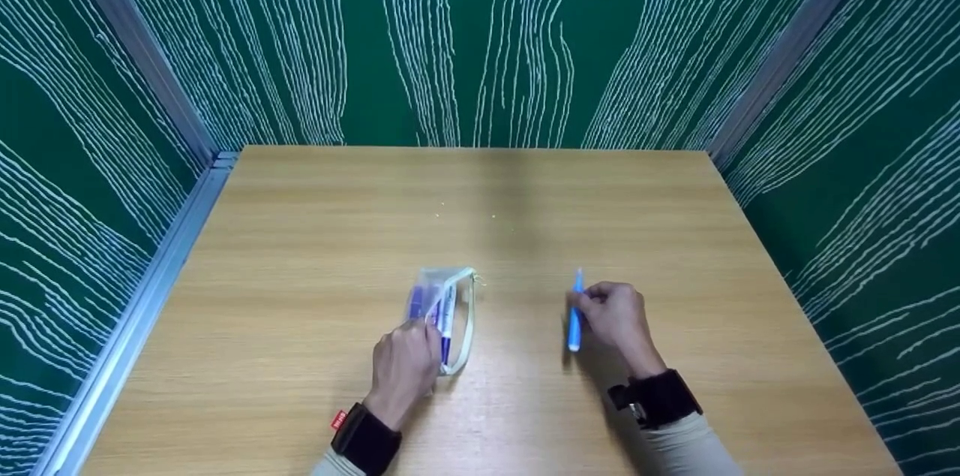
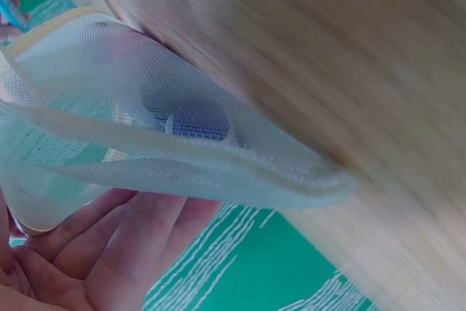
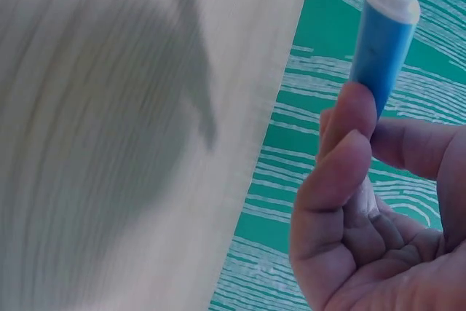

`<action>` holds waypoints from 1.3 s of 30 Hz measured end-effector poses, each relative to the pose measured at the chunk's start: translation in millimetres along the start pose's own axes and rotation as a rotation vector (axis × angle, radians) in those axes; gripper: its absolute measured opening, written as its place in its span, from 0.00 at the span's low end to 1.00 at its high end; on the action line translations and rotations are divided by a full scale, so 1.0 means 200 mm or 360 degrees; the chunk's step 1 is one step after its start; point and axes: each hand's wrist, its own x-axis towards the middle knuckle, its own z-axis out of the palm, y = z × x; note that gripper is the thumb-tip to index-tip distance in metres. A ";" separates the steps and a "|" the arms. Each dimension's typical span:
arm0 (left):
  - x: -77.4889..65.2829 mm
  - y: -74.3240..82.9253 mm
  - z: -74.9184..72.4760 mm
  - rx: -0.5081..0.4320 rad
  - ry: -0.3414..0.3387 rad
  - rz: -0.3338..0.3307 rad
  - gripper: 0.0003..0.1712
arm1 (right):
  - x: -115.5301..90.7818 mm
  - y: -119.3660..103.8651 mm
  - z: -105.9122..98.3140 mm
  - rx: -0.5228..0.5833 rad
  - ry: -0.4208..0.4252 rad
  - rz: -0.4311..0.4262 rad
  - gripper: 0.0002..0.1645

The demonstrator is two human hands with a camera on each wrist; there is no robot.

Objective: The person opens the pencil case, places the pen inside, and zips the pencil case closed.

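In the head view, the right hand (image 1: pixel 613 314) pinched a blue pen (image 1: pixel 575 326) between thumb and fingertips, out to the right and apart from the pouch (image 1: pixel 470 333). The left hand (image 1: pixel 406 363) gripped that pouch near its lower end, over the wooden surface (image 1: pixel 300 236). The pen looked light, stiff and perhaps slippery, best held around mid-barrel; the pouch seemed soft and likely to sag, so its side offered the surer hold. Several pens (image 1: pixel 448 311) lay inside the pouch, at least one purple; their exact count could not be told.

In the left wrist view, the pouch showed thin, see-through mesh, its pale edges parted at the mouth. A rounded, dark bluish end showed through the mesh. Fingers lay behind it, partly hidden.

In the right wrist view, the fingertips met the thumb around the pen's barrel, leaving its white end free.
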 end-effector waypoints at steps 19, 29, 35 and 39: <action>0.01 0.01 0.00 -0.0011 -0.0042 0.0004 0.21 | -0.05 -0.14 0.22 0.0172 -0.0117 -0.0041 0.12; 0.00 0.01 -0.01 -0.0010 -0.0029 -0.0009 0.20 | -0.07 -0.23 0.33 0.0251 -0.0259 -0.0035 0.11; 0.00 0.01 -0.01 0.0032 0.0028 0.0034 0.20 | -0.08 -0.27 0.39 0.0251 -0.0287 -0.0087 0.09; 0.00 0.00 0.00 0.0042 0.0056 0.0037 0.20 | -0.08 -0.29 0.42 0.0259 -0.0340 -0.0075 0.08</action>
